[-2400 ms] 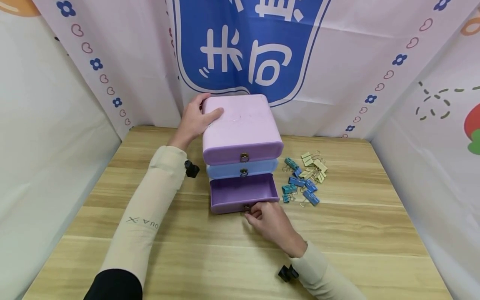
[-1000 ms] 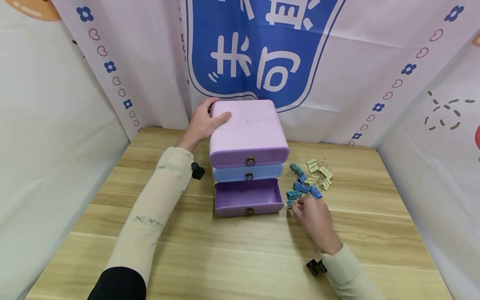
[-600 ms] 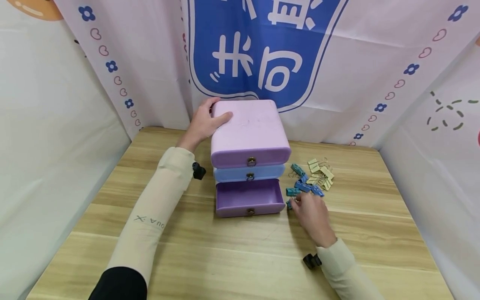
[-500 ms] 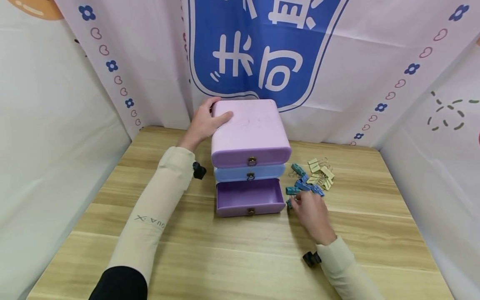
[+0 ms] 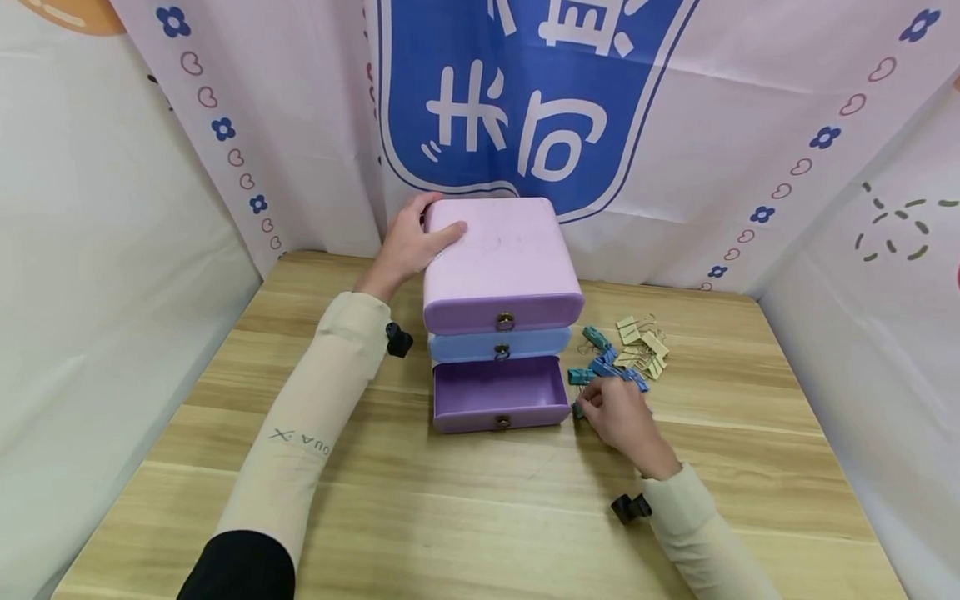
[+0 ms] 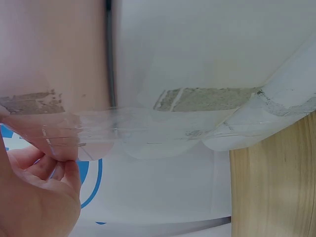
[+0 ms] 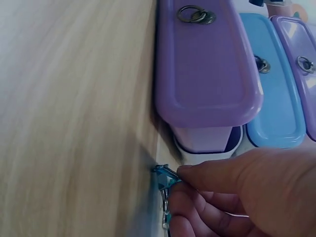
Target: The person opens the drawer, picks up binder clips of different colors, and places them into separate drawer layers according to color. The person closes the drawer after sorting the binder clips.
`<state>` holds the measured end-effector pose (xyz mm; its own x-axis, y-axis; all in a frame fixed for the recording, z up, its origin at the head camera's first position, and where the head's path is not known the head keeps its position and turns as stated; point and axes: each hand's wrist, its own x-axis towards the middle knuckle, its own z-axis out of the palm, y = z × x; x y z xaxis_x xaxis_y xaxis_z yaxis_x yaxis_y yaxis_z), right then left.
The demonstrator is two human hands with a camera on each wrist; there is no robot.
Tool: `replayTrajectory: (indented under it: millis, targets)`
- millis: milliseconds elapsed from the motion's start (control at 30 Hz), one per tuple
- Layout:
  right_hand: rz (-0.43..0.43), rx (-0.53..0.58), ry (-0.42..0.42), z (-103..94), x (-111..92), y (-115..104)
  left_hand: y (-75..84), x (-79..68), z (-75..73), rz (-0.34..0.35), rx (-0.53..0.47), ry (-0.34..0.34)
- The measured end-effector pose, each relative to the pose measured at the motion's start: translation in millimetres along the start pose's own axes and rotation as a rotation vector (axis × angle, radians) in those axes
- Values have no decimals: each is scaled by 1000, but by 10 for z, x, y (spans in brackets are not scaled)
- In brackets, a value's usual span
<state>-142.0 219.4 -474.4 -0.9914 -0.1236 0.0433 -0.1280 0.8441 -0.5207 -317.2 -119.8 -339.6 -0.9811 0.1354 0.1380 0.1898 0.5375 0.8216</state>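
A small three-drawer storage box (image 5: pixel 502 250) stands on the table, its top pale pink. My left hand (image 5: pixel 408 246) grips its back left corner, thumb on top and fingers behind the edge. In the left wrist view the fingers (image 6: pixel 44 170) bend over the box's rear edge. The bottom purple drawer (image 5: pixel 502 423) is pulled out and its inside is bare. Right of it, my right hand (image 5: pixel 618 417) pinches a small teal binder clip (image 7: pixel 167 177) between thumb and fingers, low over the wood. Part of that clip is hidden by the fingers.
Behind the right hand lie more binder clips: teal ones (image 5: pixel 581 377), blue ones (image 5: pixel 606 367) and yellow ones (image 5: pixel 630 332). The blue middle drawer (image 5: pixel 465 346) and top purple drawer (image 5: pixel 465 315) are closed. A printed cloth (image 5: pixel 675 167) hangs behind the wooden table (image 5: pixel 420 517).
My right hand has left the bottom drawer's ring pull, moved right to the clips and taken hold of a teal one. The left hand keeps its grip on the box.
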Motion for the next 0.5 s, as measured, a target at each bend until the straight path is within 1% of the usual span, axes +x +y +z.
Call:
replayTrajectory:
  millis: [333, 500]
  targets:
    - [-15, 20, -31, -100, -81, -65, 23, 2, 3, -2, 3, 4]
    - [-30, 43, -13, -182, -112, -107, 13, 1, 5, 0, -1, 7]
